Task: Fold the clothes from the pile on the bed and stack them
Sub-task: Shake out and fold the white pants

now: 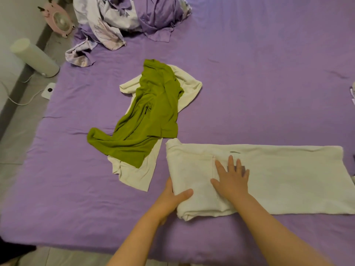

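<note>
A cream garment (284, 175) lies folded lengthwise near the bed's front edge, stretching to the right. My left hand (172, 198) grips its left folded end, thumb on top and fingers tucked under the fabric. My right hand (230, 179) presses flat on the cloth, fingers spread and straight. To the left and behind lies the pile: an olive-green garment (149, 114) sprawled over another cream garment (138, 175).
The purple bed sheet (249, 73) covers the bed. A crumpled purple and white floral duvet (126, 18) sits at the far end. On the floor to the left are a white cylindrical lamp (34, 58), a pink fan (57, 18) and a white plug (49, 90).
</note>
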`<state>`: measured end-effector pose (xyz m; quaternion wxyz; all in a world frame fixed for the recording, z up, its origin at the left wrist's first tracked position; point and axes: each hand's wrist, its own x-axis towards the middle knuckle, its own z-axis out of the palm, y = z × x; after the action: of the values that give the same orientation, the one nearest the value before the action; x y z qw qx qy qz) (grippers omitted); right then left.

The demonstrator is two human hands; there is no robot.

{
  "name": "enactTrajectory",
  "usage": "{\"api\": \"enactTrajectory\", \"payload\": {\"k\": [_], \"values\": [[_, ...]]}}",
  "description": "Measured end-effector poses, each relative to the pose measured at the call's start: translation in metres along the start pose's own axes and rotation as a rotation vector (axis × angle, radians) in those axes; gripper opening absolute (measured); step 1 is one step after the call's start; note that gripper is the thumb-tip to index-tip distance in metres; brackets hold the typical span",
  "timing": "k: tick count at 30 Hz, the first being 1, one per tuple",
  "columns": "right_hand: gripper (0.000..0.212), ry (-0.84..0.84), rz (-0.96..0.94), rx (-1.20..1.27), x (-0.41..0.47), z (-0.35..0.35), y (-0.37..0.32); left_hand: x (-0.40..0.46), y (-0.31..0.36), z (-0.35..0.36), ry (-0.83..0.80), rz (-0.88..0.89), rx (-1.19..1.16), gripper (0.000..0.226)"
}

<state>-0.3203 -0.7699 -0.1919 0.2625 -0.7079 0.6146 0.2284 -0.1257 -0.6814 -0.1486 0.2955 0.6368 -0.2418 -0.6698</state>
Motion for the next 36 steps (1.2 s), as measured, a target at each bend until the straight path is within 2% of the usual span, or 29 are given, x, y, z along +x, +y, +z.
{"api": "enactTrajectory", "payload": {"k": [2, 5, 6, 8, 11, 15, 17, 19, 28, 31, 33, 36], "values": [[0.06, 0.034, -0.059, 0.166, -0.011, -0.017, -0.003, -0.007, 0.013, 0.011, -0.035, -0.016, -0.035, 0.06], [0.051, -0.07, -0.157, 0.814, -0.035, -0.046, -0.011, -0.015, 0.029, 0.033, -0.069, -0.004, -0.066, 0.042], [0.051, -0.122, -0.199, 0.933, -0.043, -0.055, -0.014, -0.016, 0.033, 0.042, -0.077, 0.013, -0.069, 0.039], [0.058, -0.146, -0.278, 0.931, -0.056, -0.068, -0.015, -0.018, 0.041, 0.06, -0.083, 0.034, -0.067, 0.034], [0.069, -0.019, -0.309, 0.828, -0.066, -0.079, -0.002, -0.017, 0.053, 0.084, -0.076, 0.045, -0.112, 0.026], [0.057, 0.185, -0.231, 0.797, -0.075, -0.091, 0.043, -0.007, 0.068, 0.117, -0.153, 0.05, -0.102, 0.032], [0.046, 0.262, -0.188, 0.794, -0.076, -0.095, 0.072, 0.0, 0.072, 0.136, -0.214, 0.079, 0.023, 0.037], [0.04, 0.322, -0.124, 0.824, -0.077, -0.095, 0.101, 0.009, 0.073, 0.154, -0.204, 0.126, 0.122, 0.043], [0.038, 0.505, 0.045, 0.979, -0.076, -0.074, 0.18, 0.048, 0.064, 0.222, -0.033, 0.438, 0.658, 0.066], [0.041, 0.53, 0.096, 1.046, -0.073, -0.07, 0.207, 0.06, 0.063, 0.235, 0.109, 0.558, 0.916, 0.067], [0.044, 0.55, 0.153, 1.065, -0.071, -0.069, 0.229, 0.07, 0.062, 0.24, 0.153, 0.54, 1.006, 0.07], [0.048, 0.573, 0.257, 1.007, -0.067, -0.062, 0.266, 0.089, 0.055, 0.247, 0.101, 0.431, 1.045, 0.077]]}}
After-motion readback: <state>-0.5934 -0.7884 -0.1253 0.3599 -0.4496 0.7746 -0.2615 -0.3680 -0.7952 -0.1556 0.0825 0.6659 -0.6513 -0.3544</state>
